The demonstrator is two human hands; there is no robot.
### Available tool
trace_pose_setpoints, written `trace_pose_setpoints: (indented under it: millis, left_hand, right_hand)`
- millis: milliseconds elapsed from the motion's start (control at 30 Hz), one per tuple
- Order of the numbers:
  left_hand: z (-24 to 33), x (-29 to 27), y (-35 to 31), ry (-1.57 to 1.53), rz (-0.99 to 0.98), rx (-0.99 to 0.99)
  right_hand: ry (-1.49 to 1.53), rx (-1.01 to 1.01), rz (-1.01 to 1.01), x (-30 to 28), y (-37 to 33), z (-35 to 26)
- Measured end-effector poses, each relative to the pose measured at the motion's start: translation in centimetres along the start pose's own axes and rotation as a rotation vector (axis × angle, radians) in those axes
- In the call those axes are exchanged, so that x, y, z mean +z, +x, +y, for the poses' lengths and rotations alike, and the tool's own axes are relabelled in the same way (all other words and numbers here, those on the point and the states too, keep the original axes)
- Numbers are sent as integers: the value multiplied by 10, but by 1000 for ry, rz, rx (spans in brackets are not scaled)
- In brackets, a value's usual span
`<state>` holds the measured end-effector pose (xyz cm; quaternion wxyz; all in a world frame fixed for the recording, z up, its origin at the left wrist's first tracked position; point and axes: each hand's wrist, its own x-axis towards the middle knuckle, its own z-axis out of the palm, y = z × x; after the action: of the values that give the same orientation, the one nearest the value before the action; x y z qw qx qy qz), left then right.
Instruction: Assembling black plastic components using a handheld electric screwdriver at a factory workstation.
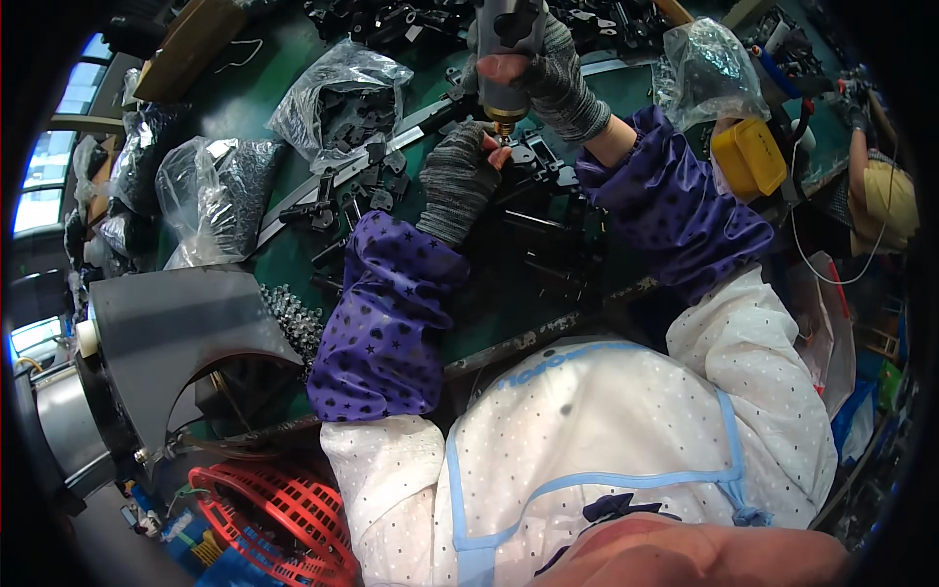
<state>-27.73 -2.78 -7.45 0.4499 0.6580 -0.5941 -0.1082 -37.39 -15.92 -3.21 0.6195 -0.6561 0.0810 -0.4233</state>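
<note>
My right hand (565,86), in a grey knit glove with bare fingertips, wraps round an upright silver power screwdriver (507,86). The brass-coloured nose of the driver points down just beside the fingertips of my left hand (458,184). That hand, gloved alike, has its thumb and finger pinched together at the driver's tip; whatever sits between them is too small to name. Close by lie a silver metal bracket (533,152) and several black metal parts (377,186). A long metal rail (406,137) runs slantwise behind my left hand.
Clear plastic bags of black parts (337,98) stand at the far left. Small screws (293,318) are heaped beside a grey metal chute (186,323). A yellow container (749,159) sits at right, near another person's arm (859,171). A red basket (293,509) is below the table edge.
</note>
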Motion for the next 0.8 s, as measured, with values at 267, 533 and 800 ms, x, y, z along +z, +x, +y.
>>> trace_pose_setpoints:
  millis: [267, 533, 800]
  left_hand:
    - [-12, 8, -2, -165, 67, 64]
    - [-11, 6, -1, -48, 29, 121]
    - [0, -50, 11, 300, 157, 61]
  right_hand:
    - [22, -124, -77, 22, 34, 7]
    - [125, 57, -106, 28, 27, -17]
    - [-994, -172, -322, -11, -20, -65]
